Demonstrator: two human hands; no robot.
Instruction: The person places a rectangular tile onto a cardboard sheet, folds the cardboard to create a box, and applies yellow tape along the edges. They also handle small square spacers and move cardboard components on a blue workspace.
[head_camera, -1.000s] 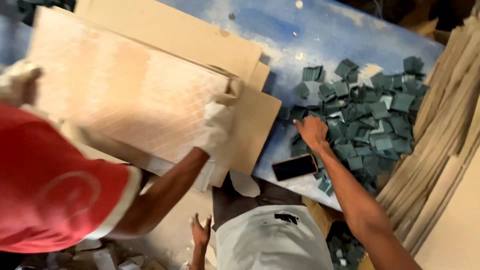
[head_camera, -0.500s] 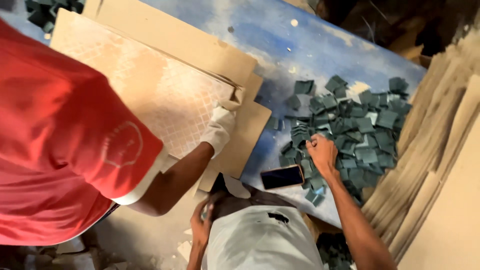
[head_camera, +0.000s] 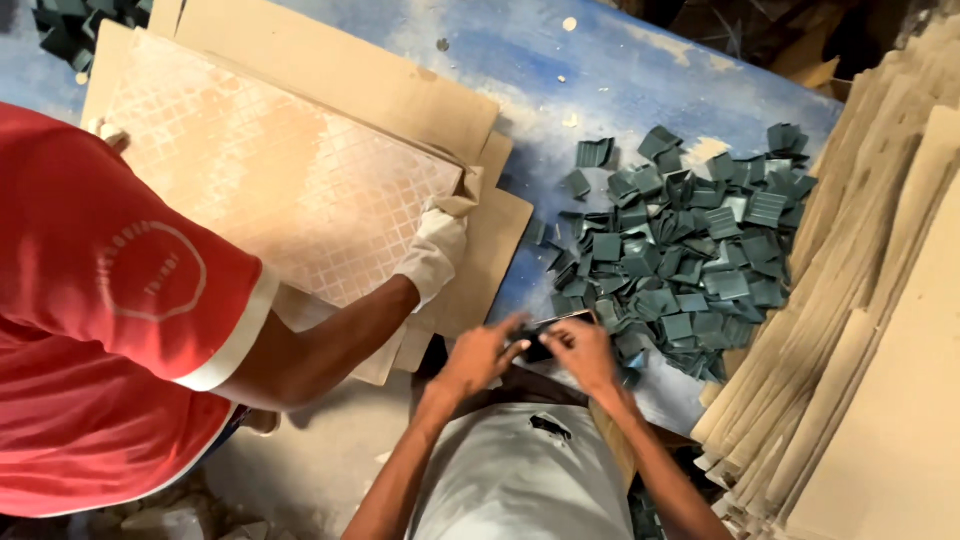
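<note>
My left hand (head_camera: 483, 352) and my right hand (head_camera: 583, 350) meet at the near edge of the blue table (head_camera: 600, 70). Between them they grip a dark phone (head_camera: 545, 338), mostly hidden by my fingers. Just beyond the phone lies a heap of several dark green square tiles (head_camera: 680, 250). To the left, a co-worker in a red shirt (head_camera: 110, 330) presses a white-gloved hand (head_camera: 432, 255) on the corner of a brown sheet with a diamond grid (head_camera: 270, 180).
Plain brown cardboard sheets (head_camera: 340, 75) lie under the gridded sheet. A tall stack of brown sheets (head_camera: 880, 330) leans along the right side. More green tiles (head_camera: 70, 25) sit at the far left corner. Pale debris lies on the floor (head_camera: 310, 470).
My right hand left the tile heap and my left hand rose from my lap; both now hold the phone. The co-worker's gridded sheet shifted left and lies lower.
</note>
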